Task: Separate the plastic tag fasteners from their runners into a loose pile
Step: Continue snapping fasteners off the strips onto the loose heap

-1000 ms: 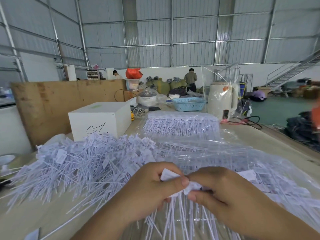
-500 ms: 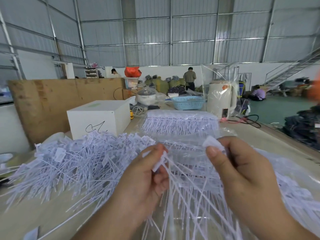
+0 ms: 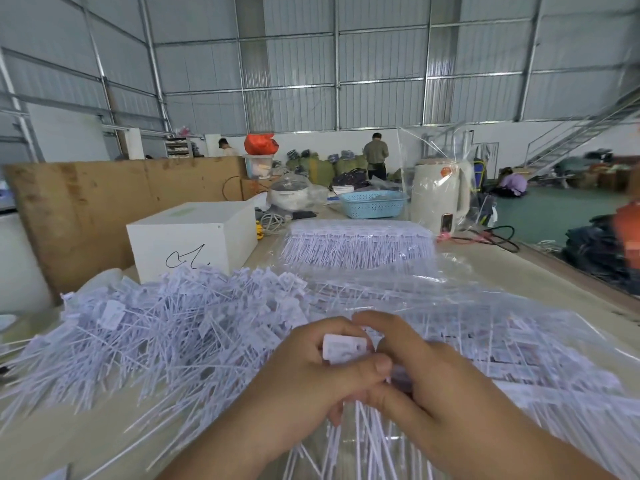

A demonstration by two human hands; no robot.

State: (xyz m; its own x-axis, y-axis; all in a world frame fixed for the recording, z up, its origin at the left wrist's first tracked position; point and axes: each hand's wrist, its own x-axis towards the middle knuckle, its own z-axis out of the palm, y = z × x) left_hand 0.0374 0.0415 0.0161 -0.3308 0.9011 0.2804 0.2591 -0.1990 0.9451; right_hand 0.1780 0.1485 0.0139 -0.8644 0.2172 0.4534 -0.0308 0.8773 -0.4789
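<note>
1. Here, a bunch of white tag fasteners [image 3: 344, 348], tab heads up and stems hanging down, pinched between both hands low in the middle of the view.
2. Left hand [image 3: 311, 386] curled round the bunch, thumb across the front.
3. Right hand [image 3: 426, 386] gripping the same bunch from the other side.
4. Just left, a loose pile [image 3: 166, 337] on the table [image 3: 519, 271].
5. Behind, a white box [image 3: 194, 237] and bagged fasteners [image 3: 356, 244].

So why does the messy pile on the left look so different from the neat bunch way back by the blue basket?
The loose pile lies bare on the table, its fasteners crossing every way; the neat bunch sits in clear plastic with its stems lined up side by side. The loose pile spreads wide and close to the hands; the neat bunch sits farther back in a tidy block. Both are the same white plastic fasteners.
</note>
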